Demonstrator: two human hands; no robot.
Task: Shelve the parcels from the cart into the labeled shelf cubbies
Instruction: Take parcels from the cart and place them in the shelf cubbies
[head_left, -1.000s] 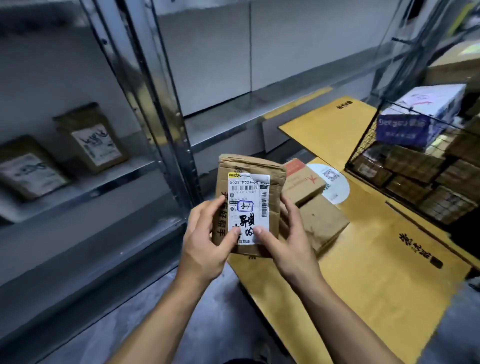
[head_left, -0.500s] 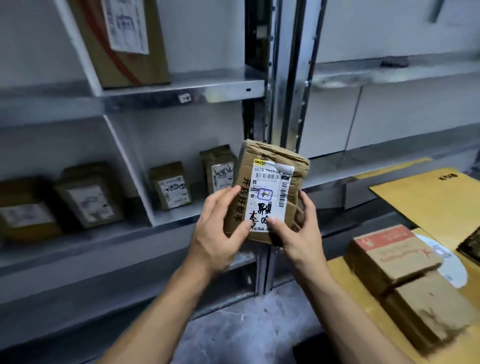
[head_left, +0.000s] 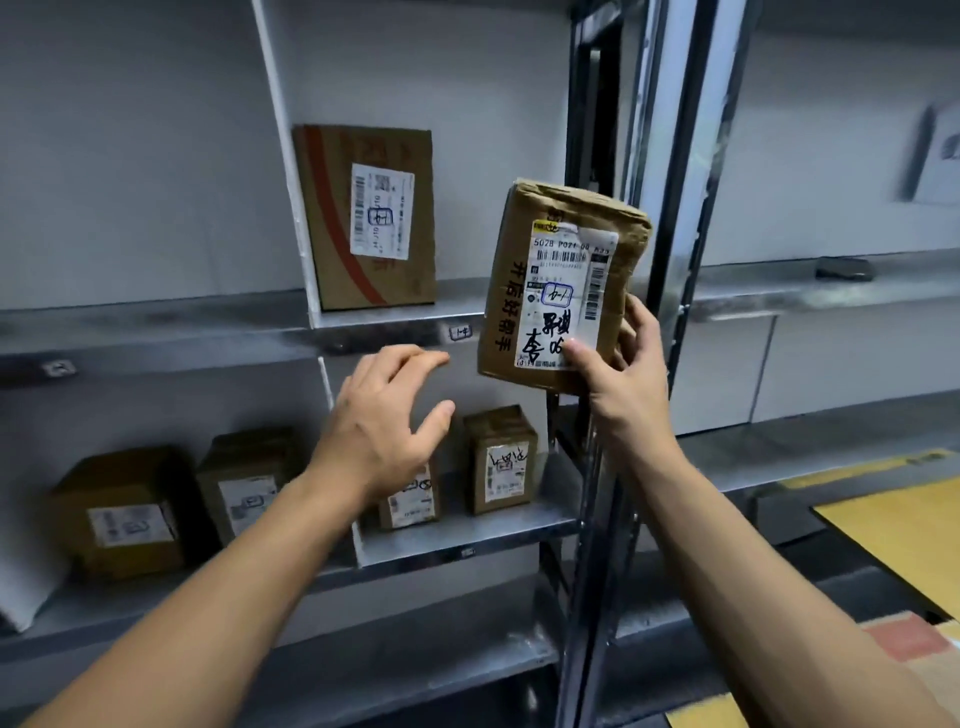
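Closest to the camera are both bare forearms, reaching up toward the shelving. The right hand (head_left: 621, 379) is clamped on the bottom corner of a brown parcel (head_left: 563, 283), thumb pressed on the front over its white shipping label (head_left: 569, 299), other fingers wrapped behind. The parcel is held upright in the air, tipped a bit to one side, label facing the camera, with handwritten marks and a blue boxed code on it.

The left hand (head_left: 387, 421) is empty, fingers spread and curled loosely, hovering just to the left of the parcel and lower, not touching it.

Behind the left hand sit two small boxes on the lower shelf: one (head_left: 410, 496) mostly hidden by the hand, one (head_left: 501, 460) just to the right of it. Further left of that hand, past a divider, two more brown boxes (head_left: 122, 512) (head_left: 244, 480).

Just above the left hand's fingertips there's a small cubby tag (head_left: 460, 331) on the shelf edge (head_left: 384, 332). Above that, up-left of the held parcel, a flat cardboard parcel with a red stripe (head_left: 371, 218) leans upright against the divider (head_left: 283, 156). A metal upright post (head_left: 685, 208) stands right behind the right hand.
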